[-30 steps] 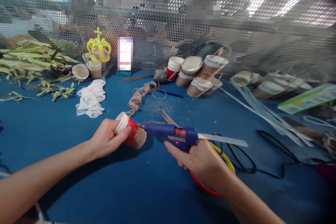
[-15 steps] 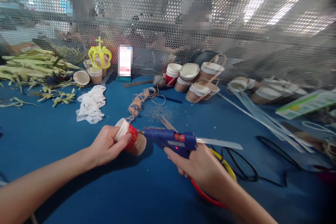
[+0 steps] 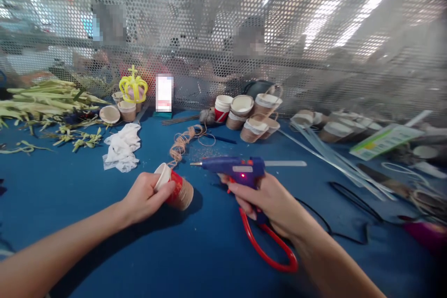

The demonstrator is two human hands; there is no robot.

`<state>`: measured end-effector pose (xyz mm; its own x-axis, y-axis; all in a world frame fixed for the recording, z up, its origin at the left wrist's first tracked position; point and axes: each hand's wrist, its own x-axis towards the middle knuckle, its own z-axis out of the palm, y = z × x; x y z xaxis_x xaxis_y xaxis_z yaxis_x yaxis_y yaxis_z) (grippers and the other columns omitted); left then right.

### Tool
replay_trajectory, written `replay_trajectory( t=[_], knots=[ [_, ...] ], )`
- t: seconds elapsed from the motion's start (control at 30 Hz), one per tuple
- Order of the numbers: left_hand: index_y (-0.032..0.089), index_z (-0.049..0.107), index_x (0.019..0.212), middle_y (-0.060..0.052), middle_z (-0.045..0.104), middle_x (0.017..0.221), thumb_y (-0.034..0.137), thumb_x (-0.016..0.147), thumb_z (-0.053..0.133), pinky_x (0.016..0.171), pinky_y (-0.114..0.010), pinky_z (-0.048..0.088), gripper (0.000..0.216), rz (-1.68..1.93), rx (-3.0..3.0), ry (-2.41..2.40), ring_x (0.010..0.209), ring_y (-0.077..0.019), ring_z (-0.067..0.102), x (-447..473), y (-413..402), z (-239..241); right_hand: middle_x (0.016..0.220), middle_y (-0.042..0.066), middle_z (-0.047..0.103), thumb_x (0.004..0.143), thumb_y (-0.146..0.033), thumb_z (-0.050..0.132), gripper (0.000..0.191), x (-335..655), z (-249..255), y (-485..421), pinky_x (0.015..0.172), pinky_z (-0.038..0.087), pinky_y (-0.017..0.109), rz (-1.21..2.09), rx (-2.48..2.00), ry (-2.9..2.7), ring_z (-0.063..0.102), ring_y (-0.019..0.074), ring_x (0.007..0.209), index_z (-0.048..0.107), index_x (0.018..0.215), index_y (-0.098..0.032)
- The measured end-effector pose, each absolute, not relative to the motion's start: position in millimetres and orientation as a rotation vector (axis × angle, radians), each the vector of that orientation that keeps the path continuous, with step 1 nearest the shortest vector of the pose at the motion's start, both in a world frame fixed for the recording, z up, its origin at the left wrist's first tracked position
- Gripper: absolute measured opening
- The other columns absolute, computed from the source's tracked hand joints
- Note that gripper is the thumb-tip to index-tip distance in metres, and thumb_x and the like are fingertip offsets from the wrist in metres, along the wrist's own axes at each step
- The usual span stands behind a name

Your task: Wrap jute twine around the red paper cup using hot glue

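Note:
My left hand (image 3: 148,193) grips a red and white paper cup (image 3: 177,181) by its rim end, tilted on its side. Brown twine is wound round the cup's base end, and a loose coil of twine (image 3: 181,144) trails back from it over the table. In my right hand (image 3: 261,195) is a blue hot glue gun (image 3: 233,165), its small light glowing red and a clear glue stick (image 3: 286,163) jutting from the back. The gun's metal tip points left, apart from the cup. Red scissor handles (image 3: 275,253) lie beneath my right hand; the blades are hidden.
Several twine-wrapped cups (image 3: 253,129) stand at the back by a perforated metal screen (image 3: 202,23). White cloth (image 3: 122,146), plant stalks (image 3: 45,98) and a yellow crown (image 3: 133,88) are left. Clear glue sticks (image 3: 335,158) and a black cord (image 3: 356,200) lie right.
The glue gun has drawn away from the cup, up and to the right, and turned more level. The red scissor handles show more. The cup stays in my left hand, nearly unmoved.

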<state>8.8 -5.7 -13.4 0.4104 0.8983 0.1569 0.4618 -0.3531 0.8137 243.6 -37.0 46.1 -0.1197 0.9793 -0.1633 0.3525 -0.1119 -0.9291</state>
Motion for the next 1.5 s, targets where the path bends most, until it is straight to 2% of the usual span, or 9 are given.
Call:
replay_trajectory(
  t=[0.13,0.23,0.47,0.67,0.93,1.07,1.17,1.3,1.5],
  knots=[
    [0.017,0.034,0.051,0.004,0.029,0.050,0.037,0.081,0.036,0.043,-0.021,0.022,0.036,0.814,2.011,1.138,0.047,-0.0072,0.025,9.1,-6.8,-11.8,0.055,-0.001,0.054,0.069,-0.036,0.059,0.022,260.9,40.6,-14.3,0.043,0.037,0.021,0.950,-1.652,-1.416,0.047,0.0086,0.046,0.051,0.066,-0.015],
    [0.018,0.030,0.049,0.005,0.027,0.048,0.033,0.080,0.037,0.043,-0.021,0.020,0.035,0.830,2.082,1.139,0.045,-0.0067,0.025,8.8,-8.5,-8.8,0.046,-0.003,0.050,0.071,-0.036,0.057,0.024,275.6,29.1,7.4,0.038,0.033,0.021,0.660,-1.869,-1.438,0.044,0.0083,0.040,0.050,0.060,-0.016],
    [0.018,0.030,0.048,0.005,0.028,0.047,0.027,0.080,0.039,0.044,-0.022,0.021,0.034,0.922,2.293,1.038,0.043,-0.0071,0.027,8.2,-14.0,-2.7,0.038,0.000,0.049,0.075,-0.035,0.053,0.028,286.9,9.3,38.4,0.038,0.038,0.025,0.571,-2.045,-1.434,0.048,0.0119,0.033,0.049,0.055,-0.017],
    [0.017,0.039,0.046,0.003,0.036,0.043,0.019,0.078,0.041,0.045,-0.024,0.024,0.032,1.082,2.575,0.856,0.043,-0.0091,0.031,9.9,-15.7,0.0,0.066,0.011,0.062,0.075,-0.025,0.057,0.018,271.5,20.9,35.6,0.065,0.043,0.032,0.461,-2.032,-1.534,0.060,0.0227,0.074,0.056,0.061,-0.014],
    [0.015,0.050,0.055,-0.003,0.052,0.048,0.019,0.078,0.041,0.050,-0.025,0.034,0.026,1.037,2.631,0.682,0.048,-0.0124,0.041,12.0,-26.4,8.4,0.083,0.002,0.069,0.085,-0.053,0.029,0.052,190.6,32.8,-9.6,0.079,0.044,0.028,1.322,-1.338,-1.909,0.061,0.0139,0.082,0.069,0.082,-0.019],
    [0.017,0.046,0.052,-0.002,0.050,0.048,0.018,0.078,0.042,0.050,-0.025,0.032,0.026,1.016,2.624,0.605,0.048,-0.0121,0.040,12.2,-28.4,9.7,0.087,0.002,0.068,0.076,-0.047,0.053,0.034,176.4,30.8,-15.3,0.082,0.042,0.029,1.717,-0.969,-1.512,0.059,0.0139,0.085,0.068,0.089,-0.019],
    [0.016,0.046,0.053,-0.001,0.049,0.051,0.018,0.078,0.042,0.050,-0.024,0.032,0.025,0.964,2.516,0.614,0.050,-0.0108,0.040,11.8,-27.3,8.6,0.083,0.000,0.066,0.064,-0.033,0.069,0.018,176.5,28.7,-16.5,0.080,0.041,0.025,1.630,-0.937,-1.258,0.058,0.0115,0.081,0.068,0.074,-0.018],
    [0.014,0.046,0.055,0.004,0.038,0.050,0.030,0.081,0.042,0.044,-0.020,0.027,0.031,0.762,1.959,0.868,0.045,-0.0069,0.031,12.0,-23.5,7.0,0.070,-0.002,0.064,0.065,-0.031,0.068,0.013,180.5,28.8,-18.2,0.073,0.040,0.022,1.463,-0.958,-1.175,0.055,0.0083,0.071,0.064,0.065,-0.018],
    [0.011,0.055,0.070,0.001,0.051,0.059,0.038,0.071,0.051,0.047,-0.019,0.033,0.027,0.728,1.355,0.962,0.051,-0.0079,0.040,15.1,-17.9,8.5,0.061,-0.003,0.059,0.068,-0.034,0.064,0.017,188.2,29.4,-15.2,0.066,0.041,0.023,1.162,-1.058,-1.214,0.052,0.0084,0.062,0.060,0.063,-0.018]
  ],
)
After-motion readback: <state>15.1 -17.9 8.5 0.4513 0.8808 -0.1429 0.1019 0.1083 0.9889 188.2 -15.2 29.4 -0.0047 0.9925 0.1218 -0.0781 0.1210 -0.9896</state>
